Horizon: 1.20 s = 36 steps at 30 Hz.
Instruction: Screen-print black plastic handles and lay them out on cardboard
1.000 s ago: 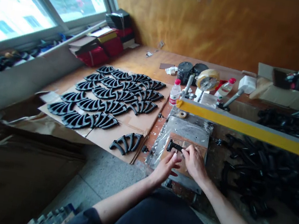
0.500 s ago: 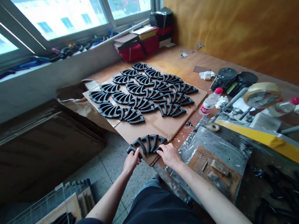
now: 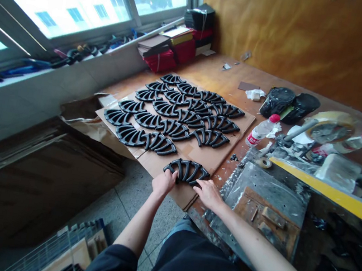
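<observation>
A fan-shaped row of black curved handle-like pieces [image 3: 188, 170] lies at the near edge of a cardboard sheet [image 3: 178, 154]. My left hand [image 3: 164, 181] is closed on the row's left end, its fingertips partly hidden. At the right end, my right hand [image 3: 209, 194] pinches the last piece between thumb and fingers. Farther up the cardboard lie several similar fans of black curved pieces [image 3: 162, 143], set side by side in overlapping rows.
A red-capped bottle [image 3: 259, 132] stands right of the cardboard, near two dark tubs [image 3: 278, 100]. A metal plate with a wooden board [image 3: 251, 211] and a yellow bar [image 3: 330, 191] occupy the right. Cardboard stacks [image 3: 40, 177] lean at left; red bundles [image 3: 166, 57] sit by the window.
The black row has moved a little right and up onto the cardboard, and its left-end piece now sits closer against the others. Both hands stay at its ends. The view has shifted slightly.
</observation>
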Available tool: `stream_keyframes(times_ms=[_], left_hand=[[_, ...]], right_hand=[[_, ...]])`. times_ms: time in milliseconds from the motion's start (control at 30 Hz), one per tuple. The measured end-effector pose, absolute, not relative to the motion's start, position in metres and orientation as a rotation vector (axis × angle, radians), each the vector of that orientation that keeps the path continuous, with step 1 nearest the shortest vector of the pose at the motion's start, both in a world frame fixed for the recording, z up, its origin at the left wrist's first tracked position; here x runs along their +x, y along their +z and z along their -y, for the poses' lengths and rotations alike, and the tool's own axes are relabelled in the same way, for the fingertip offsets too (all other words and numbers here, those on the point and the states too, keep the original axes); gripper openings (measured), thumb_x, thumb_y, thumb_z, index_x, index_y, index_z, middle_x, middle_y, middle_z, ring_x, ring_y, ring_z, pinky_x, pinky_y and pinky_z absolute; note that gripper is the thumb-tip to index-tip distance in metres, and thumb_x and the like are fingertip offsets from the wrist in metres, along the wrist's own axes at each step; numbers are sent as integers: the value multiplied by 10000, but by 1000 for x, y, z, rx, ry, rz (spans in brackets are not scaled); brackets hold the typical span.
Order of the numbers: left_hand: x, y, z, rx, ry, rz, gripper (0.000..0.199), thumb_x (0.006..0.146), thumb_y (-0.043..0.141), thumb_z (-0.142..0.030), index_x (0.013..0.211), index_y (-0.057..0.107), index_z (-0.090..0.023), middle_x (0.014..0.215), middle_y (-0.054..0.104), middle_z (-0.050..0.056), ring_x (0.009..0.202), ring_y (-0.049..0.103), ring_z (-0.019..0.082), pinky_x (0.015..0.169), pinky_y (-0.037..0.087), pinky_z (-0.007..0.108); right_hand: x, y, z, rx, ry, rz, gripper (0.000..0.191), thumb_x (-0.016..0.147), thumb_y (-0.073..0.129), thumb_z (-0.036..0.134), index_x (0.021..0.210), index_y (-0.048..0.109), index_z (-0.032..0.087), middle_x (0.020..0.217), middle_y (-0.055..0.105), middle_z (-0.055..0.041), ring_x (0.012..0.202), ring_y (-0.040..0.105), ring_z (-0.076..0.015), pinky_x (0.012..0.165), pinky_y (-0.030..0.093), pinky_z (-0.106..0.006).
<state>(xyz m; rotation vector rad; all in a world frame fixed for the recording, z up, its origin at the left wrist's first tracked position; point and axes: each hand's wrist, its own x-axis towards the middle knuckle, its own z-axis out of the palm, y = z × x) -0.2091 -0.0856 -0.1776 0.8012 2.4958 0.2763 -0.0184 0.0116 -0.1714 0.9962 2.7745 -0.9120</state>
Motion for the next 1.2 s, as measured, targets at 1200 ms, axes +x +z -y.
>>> stream_keyframes(times_ms=[1200], left_hand=[[-178,-211,-16,1705,225,-2575,754,855,326,-693,1399,486,-198,1525,395,161,1393,308,425,1051,261,667]], right_hand=[[394,-154,103,2981,-210,-2074,383,870,437,387,1087,685,190,1114,697,-131,1036,643,-288,940,496,-465]])
